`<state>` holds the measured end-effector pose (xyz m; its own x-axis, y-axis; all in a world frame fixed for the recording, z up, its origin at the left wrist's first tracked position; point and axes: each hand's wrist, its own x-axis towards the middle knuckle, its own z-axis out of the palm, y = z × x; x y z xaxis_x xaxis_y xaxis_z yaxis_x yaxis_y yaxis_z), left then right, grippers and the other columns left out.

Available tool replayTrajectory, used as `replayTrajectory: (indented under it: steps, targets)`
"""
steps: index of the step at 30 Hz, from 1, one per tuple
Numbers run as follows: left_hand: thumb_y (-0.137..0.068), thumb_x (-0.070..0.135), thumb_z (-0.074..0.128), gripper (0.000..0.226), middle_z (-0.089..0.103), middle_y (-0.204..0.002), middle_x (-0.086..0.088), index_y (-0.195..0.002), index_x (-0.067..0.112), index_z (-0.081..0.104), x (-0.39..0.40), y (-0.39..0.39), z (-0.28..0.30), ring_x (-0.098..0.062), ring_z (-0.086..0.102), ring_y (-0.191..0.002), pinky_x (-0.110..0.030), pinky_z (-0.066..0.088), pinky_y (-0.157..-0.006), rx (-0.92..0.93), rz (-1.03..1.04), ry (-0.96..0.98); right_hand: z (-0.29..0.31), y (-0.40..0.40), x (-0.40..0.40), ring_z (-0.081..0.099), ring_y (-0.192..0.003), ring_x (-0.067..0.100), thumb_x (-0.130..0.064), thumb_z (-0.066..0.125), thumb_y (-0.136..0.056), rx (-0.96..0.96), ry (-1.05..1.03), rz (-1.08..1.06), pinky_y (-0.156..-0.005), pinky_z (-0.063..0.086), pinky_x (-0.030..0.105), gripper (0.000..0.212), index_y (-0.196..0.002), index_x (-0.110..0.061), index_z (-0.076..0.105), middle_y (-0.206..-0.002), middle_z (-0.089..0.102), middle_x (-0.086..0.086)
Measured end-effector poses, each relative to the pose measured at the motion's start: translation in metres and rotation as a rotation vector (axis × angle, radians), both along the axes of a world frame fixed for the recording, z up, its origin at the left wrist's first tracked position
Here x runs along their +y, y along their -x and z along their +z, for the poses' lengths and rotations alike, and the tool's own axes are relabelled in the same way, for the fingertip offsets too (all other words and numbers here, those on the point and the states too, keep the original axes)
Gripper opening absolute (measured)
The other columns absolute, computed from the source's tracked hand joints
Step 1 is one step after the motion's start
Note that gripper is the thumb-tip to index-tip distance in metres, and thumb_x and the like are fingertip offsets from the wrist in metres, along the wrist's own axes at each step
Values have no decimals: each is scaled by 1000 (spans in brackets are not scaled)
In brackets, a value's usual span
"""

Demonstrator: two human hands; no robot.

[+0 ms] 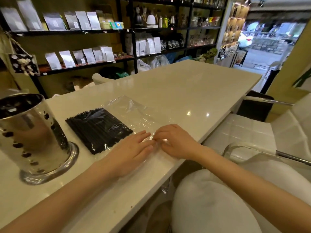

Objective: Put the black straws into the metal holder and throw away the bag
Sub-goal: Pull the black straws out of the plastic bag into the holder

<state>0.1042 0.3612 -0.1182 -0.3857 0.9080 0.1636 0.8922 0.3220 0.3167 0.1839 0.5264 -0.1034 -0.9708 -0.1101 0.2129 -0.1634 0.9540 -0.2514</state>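
Two bare hands meet at the near edge of the pale glossy desk, fingertips together over the crinkled end of a clear plastic bag. The left hand lies palm down, fingers stretched flat on the film, while the right hand curls its fingers toward the left fingertips and appears to pinch a bit of the plastic between them; whether either hand has a firm grip on the film cannot be told, since the fingertips cover the spot. Both forearms reach in from the lower corners of the view.

Just left of the left hand, inside the same bag, lies a flat bundle of thin black straws, packed side by side and running diagonally across the desk. The empty part of the bag spreads away from the hands toward the middle of the desk, wrinkled and catching the light.

Further left, near the bundle but apart from it, stands a tall shiny metal holder with a flared round base and rows of dark oval holes in its wall; it is upright.

Beyond the desk, dark shelves carry rows of silver and white pouches, kettles and glassware. A white padded chair with a chrome armrest stands to the right.
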Motion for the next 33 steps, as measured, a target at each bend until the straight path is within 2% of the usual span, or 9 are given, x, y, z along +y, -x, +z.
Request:
replayTrajectory:
  steps: [3, 5, 7, 10, 14, 18, 26, 30, 33]
  targets:
    - [-90, 51, 14, 69, 60, -124, -18, -100, 6, 66, 12, 17, 4, -30, 49, -123, -22, 27, -104, 120, -2, -59, -6, 2, 5, 65, -86, 22, -25, 45, -83, 25, -25, -39, -90, 44, 39, 30, -90, -13, 72, -88, 73, 2]
    - [-87, 54, 13, 70, 47, -138, -15, -115, 7, 57, 22, 25, 5, -26, 39, -131, -26, 23, -107, 131, 6, -36, -9, 1, 8, 66, -77, 22, -17, 56, -80, 105, -67, -28, -87, 47, 37, 17, -83, -13, 72, -79, 73, 2]
    - [-73, 67, -10, 92, 24, -152, -7, -137, 17, 33, 30, 31, -3, -21, 19, -141, -35, 15, -112, 132, 1, 50, -10, -2, 9, 66, -72, 18, -20, 53, -80, 167, -118, -2, -83, 49, 33, 19, -78, -17, 71, -74, 72, -2]
    - [-61, 69, -25, 96, 2, -156, 3, -143, 30, 7, 35, 37, -18, -13, 0, -143, -35, 0, -114, 152, 30, 208, -10, -7, 14, 67, -75, 14, -27, 44, -82, 204, -204, 28, -85, 44, 29, 28, -81, -21, 71, -77, 73, -6]
    - [-59, 71, -24, 94, -1, -155, 6, -142, 34, 1, 34, 36, -20, -11, -4, -142, -33, -2, -113, 116, 36, 198, -9, -22, 21, 67, -77, 17, -20, 61, -81, 284, -264, 51, -85, 33, 27, 11, -84, -21, 71, -79, 74, -5]
    - [-55, 74, -27, 99, 1, -156, 6, -142, 36, 3, 34, 36, -19, -10, -2, -142, -34, -1, -114, 113, 41, 199, -10, -47, 20, 66, -77, 14, -28, 45, -84, 171, -325, 64, -83, 40, 28, 26, -90, -23, 70, -83, 72, -7]
    - [-81, 52, 7, 69, 42, -143, -3, -132, 23, 43, 24, 23, -1, -17, 35, -134, -35, 22, -112, 93, 134, -59, 7, -38, 14, 59, -68, 21, -39, 31, -82, -24, -27, 7, -68, 48, 37, 46, -80, -13, 69, -73, 68, 2]
    - [-90, 45, 26, 50, 43, -142, -5, -131, 21, 44, 5, 25, 9, -19, 36, -132, -36, 26, -110, 61, 239, -112, 16, 0, 7, 61, -77, 22, -25, 48, -89, 7, 103, -81, -71, 50, 38, 24, -90, -14, 69, -84, 70, 3]
    - [-92, 33, 40, 41, 41, -143, -3, -131, 22, 42, -12, 27, 20, -17, 34, -132, -32, 24, -108, -145, 366, -143, 21, 38, 7, 62, -87, 22, -19, 52, -88, 8, 199, -113, -78, 50, 39, 20, -97, -13, 69, -96, 70, 4]
